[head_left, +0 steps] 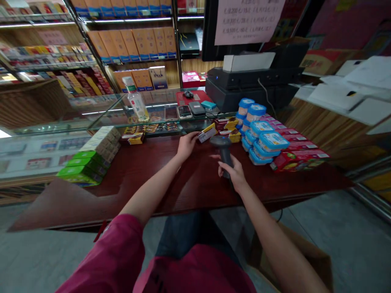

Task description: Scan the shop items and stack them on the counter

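My left hand [187,145] is closed on a small flat packet [207,133] with a yellow edge and a pale printed side, tilted above the dark red counter [137,175]. In my right hand [233,171] is a dark barcode scanner [224,150], its handle wrapped by my fingers and its head close to the packet. Just behind both stands a stack of similar yellow and dark red packets [230,132]. To the right of the scanner, blue-lidded plastic tubs [264,140] are piled up.
Red boxes [301,156] line the counter's right side. On the left are green boxes [84,165], pale boxes [102,140] and more small packets [134,136]. A clear bottle [136,101], phones [184,111] and a black register [253,87] stand behind on the glass case. Stocked shelves rise beyond.
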The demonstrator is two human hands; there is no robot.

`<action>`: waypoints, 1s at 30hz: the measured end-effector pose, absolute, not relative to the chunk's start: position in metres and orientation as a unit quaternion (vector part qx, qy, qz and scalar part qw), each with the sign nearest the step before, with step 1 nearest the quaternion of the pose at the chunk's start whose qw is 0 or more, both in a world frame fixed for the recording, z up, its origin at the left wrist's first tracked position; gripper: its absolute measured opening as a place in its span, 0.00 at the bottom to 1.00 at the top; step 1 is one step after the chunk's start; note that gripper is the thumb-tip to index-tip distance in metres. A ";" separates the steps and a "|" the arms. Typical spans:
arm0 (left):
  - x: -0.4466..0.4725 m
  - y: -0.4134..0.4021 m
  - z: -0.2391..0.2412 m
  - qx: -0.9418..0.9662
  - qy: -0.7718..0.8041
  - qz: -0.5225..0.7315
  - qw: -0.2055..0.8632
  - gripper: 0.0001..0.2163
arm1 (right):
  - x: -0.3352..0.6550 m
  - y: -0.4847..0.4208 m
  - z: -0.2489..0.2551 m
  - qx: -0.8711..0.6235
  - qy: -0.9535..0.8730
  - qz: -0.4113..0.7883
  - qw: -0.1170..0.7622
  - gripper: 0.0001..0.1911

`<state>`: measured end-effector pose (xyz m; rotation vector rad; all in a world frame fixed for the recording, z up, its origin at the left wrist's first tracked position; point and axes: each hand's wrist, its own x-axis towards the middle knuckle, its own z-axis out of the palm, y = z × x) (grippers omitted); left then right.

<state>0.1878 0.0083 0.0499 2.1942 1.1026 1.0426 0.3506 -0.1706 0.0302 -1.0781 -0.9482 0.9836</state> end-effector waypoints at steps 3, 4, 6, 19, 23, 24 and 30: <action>0.133 0.017 0.045 0.738 0.442 0.393 0.326 0.11 | 0.323 -0.153 0.040 -0.447 -0.482 0.477 0.583 0.17; 0.116 0.019 0.042 0.709 0.449 0.397 0.371 0.11 | 0.313 -0.147 0.042 -0.436 -0.504 0.483 0.567 0.16; 0.086 0.020 0.033 0.635 0.460 0.408 0.467 0.14 | 0.293 -0.135 0.043 -0.421 -0.537 0.488 0.544 0.15; 0.049 0.011 0.004 0.518 0.445 0.493 0.539 0.16 | 0.262 -0.128 0.025 -0.448 -0.548 0.475 0.523 0.23; 0.046 0.007 0.007 0.549 0.464 0.485 0.498 0.15 | 0.263 -0.128 0.026 -0.451 -0.551 0.471 0.520 0.24; 0.042 0.006 0.010 0.570 0.468 0.484 0.471 0.15 | 0.263 -0.128 0.026 -0.452 -0.547 0.470 0.525 0.24; -0.020 0.014 0.043 0.729 0.507 0.444 0.118 0.16 | 0.266 -0.129 0.026 -0.459 -0.527 0.479 0.531 0.21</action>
